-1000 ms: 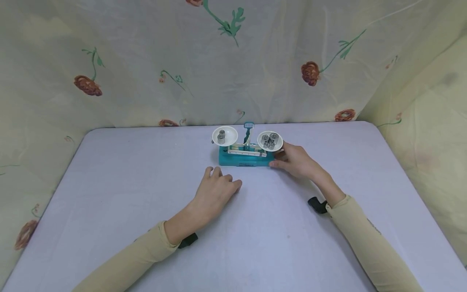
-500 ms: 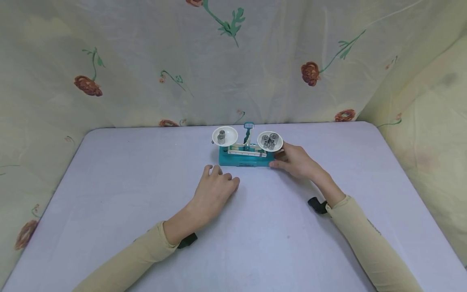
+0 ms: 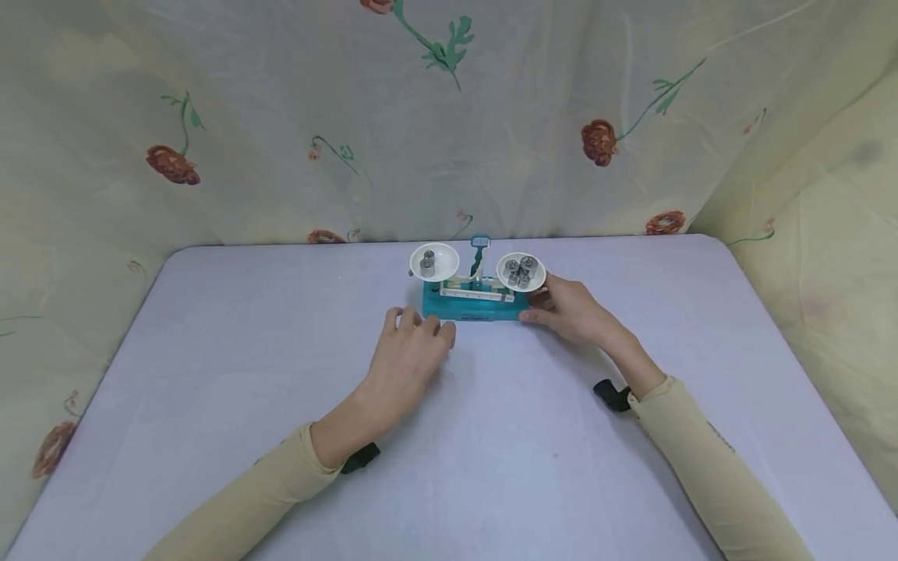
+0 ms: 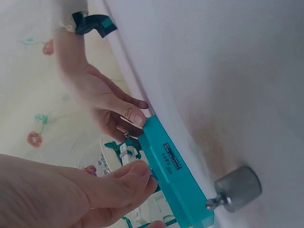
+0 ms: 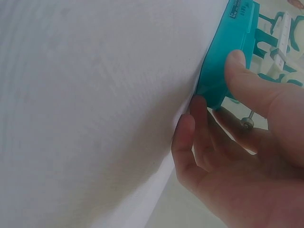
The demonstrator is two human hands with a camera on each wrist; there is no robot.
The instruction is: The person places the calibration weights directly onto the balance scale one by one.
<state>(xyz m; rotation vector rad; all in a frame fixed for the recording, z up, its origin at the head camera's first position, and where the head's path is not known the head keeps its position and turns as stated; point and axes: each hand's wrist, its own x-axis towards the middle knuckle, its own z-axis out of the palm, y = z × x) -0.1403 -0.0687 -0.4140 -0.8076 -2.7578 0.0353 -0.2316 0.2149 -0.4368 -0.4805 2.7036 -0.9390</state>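
A small teal balance scale (image 3: 449, 308) stands near the table's back edge. Its left pan (image 3: 447, 255) carries grey metal weights (image 3: 427, 267). More metal weights (image 3: 522, 270) are gathered in the right pan (image 3: 539, 280). My right hand (image 3: 571, 310) grips the right end of the base, thumb (image 5: 237, 66) on its front and fingers around the end. Just in front of the base hovers my left hand (image 3: 403, 366), fingers loosely bent and holding nothing visible. A knobbed metal weight (image 4: 237, 187) stands on the table beside the base's left end, hidden from the head view behind my left hand.
The scale sits on a pale lavender tabletop (image 3: 231, 389). A cream curtain with printed flowers (image 3: 281, 140) hangs behind the table and along its sides. A black wrist mount (image 3: 613, 396) is strapped to my right wrist.
My left hand has shifted slightly forward and left toward the base, its thumb drawn closer to the fingers. The right hand and the scale have stayed in place.
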